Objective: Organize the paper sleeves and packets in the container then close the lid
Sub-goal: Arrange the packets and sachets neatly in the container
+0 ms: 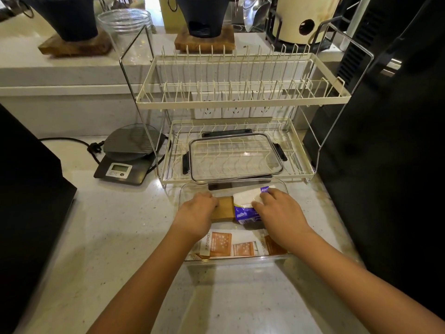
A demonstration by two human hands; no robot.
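I judge the job about halfway — the sorting is under way and the closing not begun. Both hands are inside the container [284,189], which sits on the counter [120,225] just in front of the rack [240,100]. My left hand [196,213] curls over the brown sleeves [222,209], fingers closed on their left end. My right hand [277,213] lies palm down on the white-and-purple pack [243,203], pressing rather than pinching, beside the sleeves. At the near wall lie the orange packets [220,244], flat but overlapping. The lid [234,156] rests apart on the rack's lower tier, still to be fitted. One packet reads "taikoo"; the pack's purple print is too small to read.
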